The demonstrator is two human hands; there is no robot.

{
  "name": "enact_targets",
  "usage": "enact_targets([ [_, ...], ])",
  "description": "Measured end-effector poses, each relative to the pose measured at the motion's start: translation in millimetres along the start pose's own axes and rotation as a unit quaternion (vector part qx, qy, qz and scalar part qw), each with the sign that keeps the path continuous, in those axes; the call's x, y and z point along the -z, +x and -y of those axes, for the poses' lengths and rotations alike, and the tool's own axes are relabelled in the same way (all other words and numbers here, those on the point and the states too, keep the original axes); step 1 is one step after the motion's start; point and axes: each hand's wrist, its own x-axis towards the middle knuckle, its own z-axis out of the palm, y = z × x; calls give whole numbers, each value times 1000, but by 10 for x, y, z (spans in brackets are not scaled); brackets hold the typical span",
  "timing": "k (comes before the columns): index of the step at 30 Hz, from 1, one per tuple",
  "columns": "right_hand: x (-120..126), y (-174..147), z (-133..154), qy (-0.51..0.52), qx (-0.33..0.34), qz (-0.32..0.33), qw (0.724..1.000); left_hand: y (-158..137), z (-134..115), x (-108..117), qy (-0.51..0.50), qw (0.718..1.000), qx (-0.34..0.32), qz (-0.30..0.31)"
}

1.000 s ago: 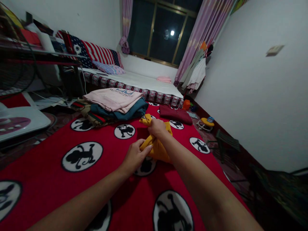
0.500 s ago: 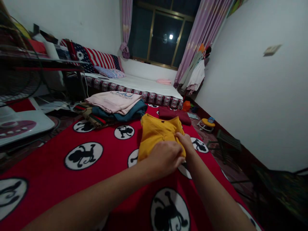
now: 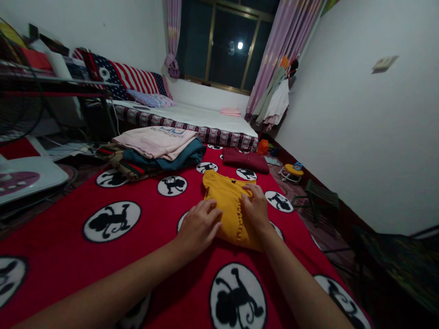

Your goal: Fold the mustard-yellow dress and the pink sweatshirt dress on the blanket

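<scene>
A yellow top (image 3: 228, 217) with a ruffled strip down its front lies folded flat on the red blanket (image 3: 151, 256), its neckline facing away from me. My left hand (image 3: 199, 226) rests at its left edge, fingers apart and slightly bent, gripping nothing. On the right side, my right hand (image 3: 255, 208) touches the cloth near the shoulder, thumb and fingers spread. Beyond the top lies a folded dark red garment (image 3: 245, 160). To the far left is a pile with a pale pink garment (image 3: 157, 141) over a teal one (image 3: 187, 157).
A bed (image 3: 202, 116) with a white sheet stands beneath the window. Left of the blanket are a cluttered desk (image 3: 85, 82) and a white fan base (image 3: 30, 176). A yellow-topped stool (image 3: 293, 170) and a dark folding stool (image 3: 320, 195) stand along the right wall.
Both hands have let go of the yellow top and moved apart, the left one leftward. The top, bunched in the hands before, now lies flat with its ruffled front showing.
</scene>
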Motion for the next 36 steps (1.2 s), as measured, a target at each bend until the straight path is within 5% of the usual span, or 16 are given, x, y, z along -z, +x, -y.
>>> enact_targets([
  [3, -139, -96, 87, -9, 21, 97, 995, -129, 213, 4, -74, 992, 98, -31],
  [6, -233, -146, 48, -39, -3, 110, 993, -156, 380, -20, -232, 951, 203, 1],
  [10, -238, -109, -16, -43, -12, 118, 992, -136, 383, -22, -320, 925, 206, 4],
  [17, -160, -154, 55, -47, -12, 22, 999, -389, 215, 29, -216, 968, 124, 34],
  [20, -150, -142, 139, -121, -12, 56, 991, -449, 251, 76, -171, 972, 141, 80],
  [23, -199, -90, 250, -137, 19, 71, 988, -317, 220, 225, -77, 983, 129, 107],
  [27, -276, -58, 329, 15, 39, 19, 999, 71, 25, 317, -49, 998, 35, 30],
  [32, -161, -87, 153, 124, -28, -143, 982, 497, -50, -145, -52, 993, 9, 105],
  [36, -120, -94, -127, 46, -45, -78, 995, 713, 164, -525, 7, 983, 83, 162],
])
